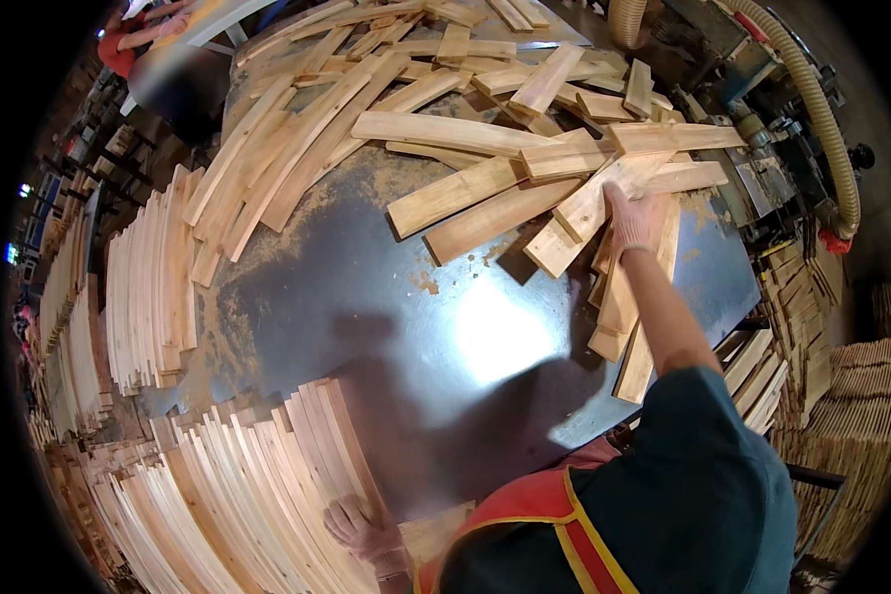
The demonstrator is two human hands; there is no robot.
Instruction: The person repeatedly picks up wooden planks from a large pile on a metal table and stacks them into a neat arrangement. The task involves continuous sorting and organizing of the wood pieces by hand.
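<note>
My right hand [632,220], in a pale glove, is stretched out to the far right and grips the edge of a light wooden board [596,205]. That board lies slanted on top of other boards in a loose pile [485,188]. Below the right forearm, more boards [619,302] hang toward the table's right side. Close to my body on the left, my left hand [363,528], also gloved, rests with fingers apart on a tight row of boards stood on edge [267,485].
A dark metal table [366,267] with sawdust carries the boards. Another upright row of boards [148,287] stands at the left. Machinery with a ribbed hose [827,119] is at the far right, above stacked wood [856,426]. A person in red [119,49] works at the far left.
</note>
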